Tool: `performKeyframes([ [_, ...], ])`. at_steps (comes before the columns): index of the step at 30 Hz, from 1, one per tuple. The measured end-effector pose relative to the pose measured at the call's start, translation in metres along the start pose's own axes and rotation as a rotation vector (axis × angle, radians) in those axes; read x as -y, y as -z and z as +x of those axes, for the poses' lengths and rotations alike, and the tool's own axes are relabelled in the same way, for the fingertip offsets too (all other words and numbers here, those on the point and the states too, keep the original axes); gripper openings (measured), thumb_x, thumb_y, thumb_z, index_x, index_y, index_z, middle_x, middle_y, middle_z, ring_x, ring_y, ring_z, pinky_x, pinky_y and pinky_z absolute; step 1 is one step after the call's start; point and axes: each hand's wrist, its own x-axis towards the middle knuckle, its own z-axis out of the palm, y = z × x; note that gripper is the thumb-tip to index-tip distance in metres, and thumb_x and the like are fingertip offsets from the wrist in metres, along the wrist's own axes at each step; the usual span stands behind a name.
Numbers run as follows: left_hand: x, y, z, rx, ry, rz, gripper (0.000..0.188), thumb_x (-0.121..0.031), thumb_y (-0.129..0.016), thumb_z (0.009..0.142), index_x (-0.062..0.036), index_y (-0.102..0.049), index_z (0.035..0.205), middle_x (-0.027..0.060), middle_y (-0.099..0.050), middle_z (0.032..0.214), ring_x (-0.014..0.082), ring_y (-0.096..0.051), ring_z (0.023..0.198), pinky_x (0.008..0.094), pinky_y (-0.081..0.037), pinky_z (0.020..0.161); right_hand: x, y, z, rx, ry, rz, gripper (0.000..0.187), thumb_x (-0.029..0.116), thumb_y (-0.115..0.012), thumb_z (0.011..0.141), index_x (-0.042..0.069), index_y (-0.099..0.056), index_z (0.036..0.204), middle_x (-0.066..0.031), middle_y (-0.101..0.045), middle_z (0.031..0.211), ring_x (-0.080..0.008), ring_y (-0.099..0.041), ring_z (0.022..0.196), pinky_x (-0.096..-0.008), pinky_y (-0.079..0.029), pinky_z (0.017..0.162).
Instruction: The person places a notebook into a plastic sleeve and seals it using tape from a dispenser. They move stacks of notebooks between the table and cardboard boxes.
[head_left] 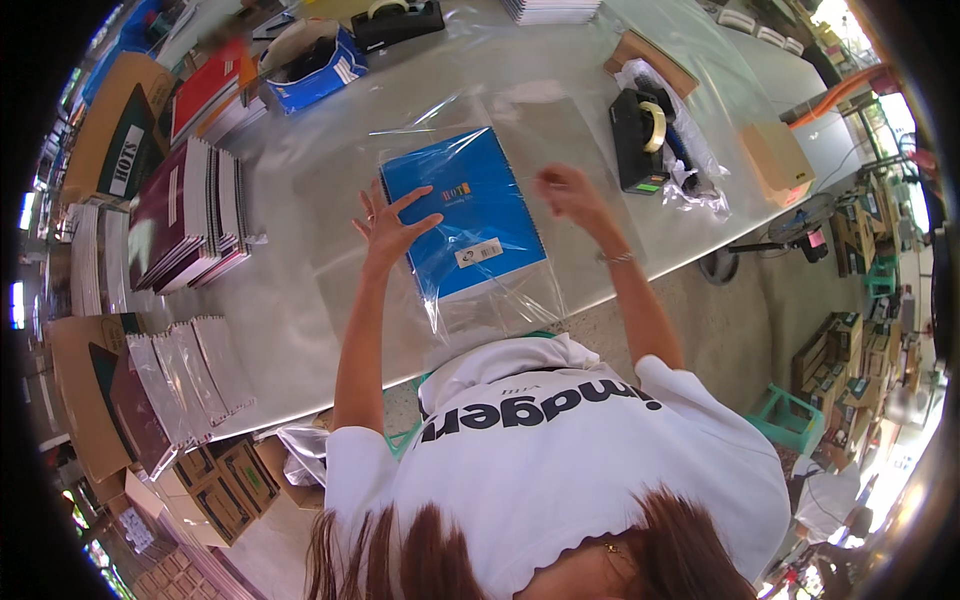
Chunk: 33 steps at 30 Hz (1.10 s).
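Note:
A blue spiral notebook (462, 212) lies on the table inside a loose clear plastic sleeve (500, 305). The sleeve reaches past the notebook's top and bottom edges and is creased and shiny. My left hand (395, 225) rests on the notebook's left side with fingers spread, pressing the film. Just off the notebook's right edge is my right hand (575, 195), slightly blurred, fingers curled and pinched together. Whether plastic is between those fingers is too small to tell.
Stacked maroon spiral notebooks (190, 215) stand at left, with plastic-wrapped ones (190, 375) nearer. A black tape dispenser (637, 140) sits at right beside crumpled plastic and a cardboard piece (650, 62). Another tape dispenser (397, 22) and a blue container (315, 70) are at the back.

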Motion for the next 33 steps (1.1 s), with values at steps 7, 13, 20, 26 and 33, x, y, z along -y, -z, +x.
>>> performKeyframes([
  [7,-0.001,0.005,0.001,0.025,0.025,-0.022,0.067,-0.061,-0.077,0.058,-0.0387,-0.062,0.119,0.0134,-0.007,0.156,0.0396,0.006,0.142,0.0689,0.004,0.105,0.033,-0.104,0.077,0.258,0.142,-0.378,0.016,0.019,-0.071,0.077,0.003,-0.067,0.079,-0.0085,-0.067,0.069,-0.0153,-0.063,0.062,-0.0276,-0.047,0.050],
  [13,0.000,-0.019,-0.021,-0.154,-0.106,0.092,0.065,-0.059,-0.066,0.075,-0.0384,-0.048,0.134,0.0124,-0.011,0.155,0.0394,0.000,0.142,0.0685,0.000,0.105,0.028,-0.118,0.100,0.356,0.003,-0.496,0.030,0.028,-0.078,0.073,0.001,-0.063,0.070,-0.0084,-0.067,0.064,-0.0175,-0.063,0.052,-0.0274,-0.047,0.046],
  [20,0.015,-0.009,-0.034,-0.253,-0.075,0.349,0.064,-0.046,-0.057,0.088,-0.0259,-0.034,0.144,0.0115,-0.015,0.154,0.0357,-0.009,0.142,0.0621,-0.008,0.109,0.029,-0.103,0.095,0.158,0.204,-0.823,0.041,0.040,-0.078,0.071,0.002,-0.062,0.068,-0.0107,-0.065,0.063,-0.0201,-0.063,0.053,-0.0318,-0.047,0.052],
  [26,0.032,0.072,0.085,-0.301,-0.326,-0.267,0.078,-0.027,-0.072,0.079,-0.0192,-0.032,0.145,0.0106,-0.047,0.133,0.0310,-0.039,0.128,0.0433,-0.029,0.107,0.049,-0.050,0.188,-0.046,0.297,-0.558,0.046,0.044,-0.077,0.070,0.006,-0.066,0.093,-0.0115,-0.067,0.082,-0.0249,-0.063,0.078,-0.0372,-0.047,0.070],
  [33,0.012,0.115,0.189,0.262,-0.218,-0.376,0.054,-0.011,-0.071,0.077,-0.0129,-0.056,0.129,0.0021,-0.065,0.093,0.0131,-0.062,0.093,0.0300,-0.045,0.088,0.034,-0.028,0.290,0.608,0.026,-0.434,0.066,0.033,-0.075,0.074,0.012,-0.048,0.130,-0.0082,-0.066,0.091,-0.0209,-0.061,0.092,-0.0313,-0.040,0.094],
])
